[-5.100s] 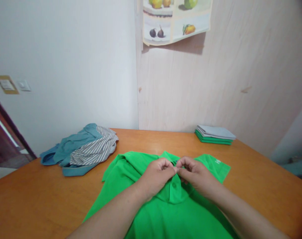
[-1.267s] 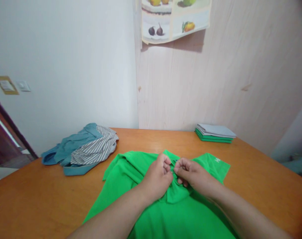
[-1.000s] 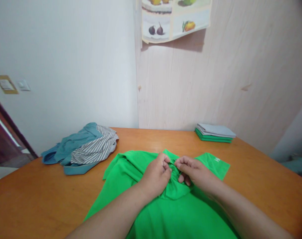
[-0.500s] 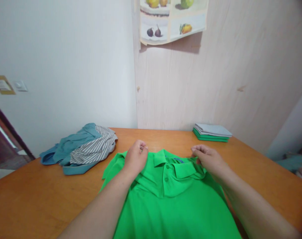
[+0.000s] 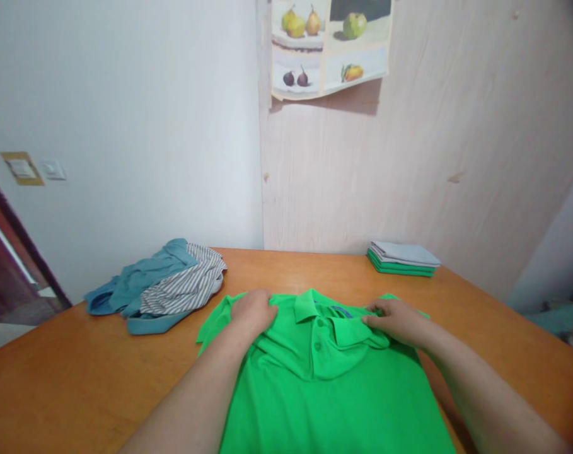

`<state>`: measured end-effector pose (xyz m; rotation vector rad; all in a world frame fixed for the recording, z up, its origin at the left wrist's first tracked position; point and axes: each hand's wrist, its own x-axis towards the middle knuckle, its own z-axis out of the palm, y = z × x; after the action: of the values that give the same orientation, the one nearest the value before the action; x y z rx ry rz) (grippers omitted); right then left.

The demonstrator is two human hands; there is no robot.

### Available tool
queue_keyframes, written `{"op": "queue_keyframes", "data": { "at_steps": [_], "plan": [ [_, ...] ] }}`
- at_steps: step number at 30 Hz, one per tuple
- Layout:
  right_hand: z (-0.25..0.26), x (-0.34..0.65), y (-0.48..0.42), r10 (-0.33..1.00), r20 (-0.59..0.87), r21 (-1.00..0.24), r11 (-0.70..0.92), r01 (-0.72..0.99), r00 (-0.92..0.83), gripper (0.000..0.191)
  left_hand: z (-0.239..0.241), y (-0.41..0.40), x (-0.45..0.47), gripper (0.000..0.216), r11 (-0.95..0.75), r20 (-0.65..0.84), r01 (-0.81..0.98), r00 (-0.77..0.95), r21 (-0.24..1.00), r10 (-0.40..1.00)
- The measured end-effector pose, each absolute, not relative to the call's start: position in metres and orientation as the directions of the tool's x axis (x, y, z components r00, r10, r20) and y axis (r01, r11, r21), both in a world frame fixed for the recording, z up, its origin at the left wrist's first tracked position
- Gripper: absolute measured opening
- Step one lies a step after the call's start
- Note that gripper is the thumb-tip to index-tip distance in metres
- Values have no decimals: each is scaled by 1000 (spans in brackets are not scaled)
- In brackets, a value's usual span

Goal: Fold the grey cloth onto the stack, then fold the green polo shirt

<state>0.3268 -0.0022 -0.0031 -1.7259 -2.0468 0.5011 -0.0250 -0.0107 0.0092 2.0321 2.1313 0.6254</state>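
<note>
Both my hands were on the green polo shirt (image 5: 343, 403), which lay front side up on the orange-brown table (image 5: 54, 372), its body running towards six o'clock and out of view. Taking the buttons (image 5: 318, 346) as the centre of a clock, my left hand (image 5: 254, 310) was between nine and ten, palm down over the shoulder, with its fingers bent and held close together. Its thumb pointed in towards the collar (image 5: 306, 308). The fingertips were hidden, so I couldn't tell whether they had pinched any cloth or only pressed on it.

My right hand (image 5: 397, 320) was between two and three o'clock, at the other shoulder. The gap between thumb and forefinger was narrow, with the thumb at the collar's outer end and the fingers bent just beyond it; whether they had closed on the fabric I couldn't tell.

The collar stood open between my hands, a bluish marking (image 5: 341, 311) showing inside the neck. Farther out, between nine and ten, lay a loose heap of teal and striped clothes (image 5: 173, 284). Between one and two sat a neat stack of folded grey and green cloth (image 5: 402, 260).
</note>
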Motion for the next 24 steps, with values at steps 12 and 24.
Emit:
{"op": "queue_keyframes", "data": {
  "at_steps": [12, 24],
  "plan": [
    [5, 331, 5, 958, 282, -482, 187, 856, -50, 25, 14, 7, -39, 20, -137, 292, 453, -291, 881, 911],
    [5, 292, -19, 967, 59, -417, 248, 874, -247, 28, 29, -4, -31, 19, -174, 278, 312, -326, 934, 904]
  ]
}}
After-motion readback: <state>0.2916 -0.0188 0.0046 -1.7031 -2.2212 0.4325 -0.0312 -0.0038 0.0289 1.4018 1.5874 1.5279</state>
